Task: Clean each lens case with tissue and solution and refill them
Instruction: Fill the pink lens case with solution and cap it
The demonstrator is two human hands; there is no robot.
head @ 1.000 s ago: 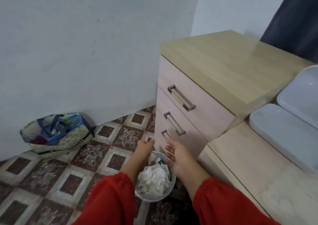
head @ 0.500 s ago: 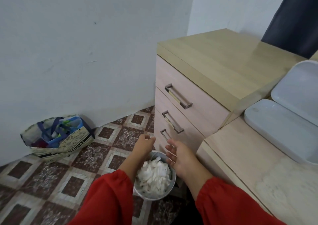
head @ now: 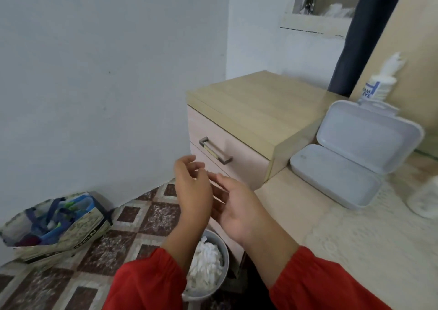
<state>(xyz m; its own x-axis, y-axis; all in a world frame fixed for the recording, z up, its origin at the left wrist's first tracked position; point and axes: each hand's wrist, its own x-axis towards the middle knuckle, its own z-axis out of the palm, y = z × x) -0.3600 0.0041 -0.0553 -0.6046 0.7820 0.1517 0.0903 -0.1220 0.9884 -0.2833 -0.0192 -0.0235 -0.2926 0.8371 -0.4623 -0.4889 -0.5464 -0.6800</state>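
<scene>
head view: i see my left hand and right hand raised side by side above the small grey waste bin full of crumpled white tissue on the tiled floor, fingers loosely spread, holding nothing. the open white plastic hinged box sits on the pale wooden table, just beside the beige drawer cabinet. a white solution bottle with blue label stands behind the box. no lens case that i can make out.

Both empty hands, left hand and right hand, hover above the tissue-filled bin.
</scene>
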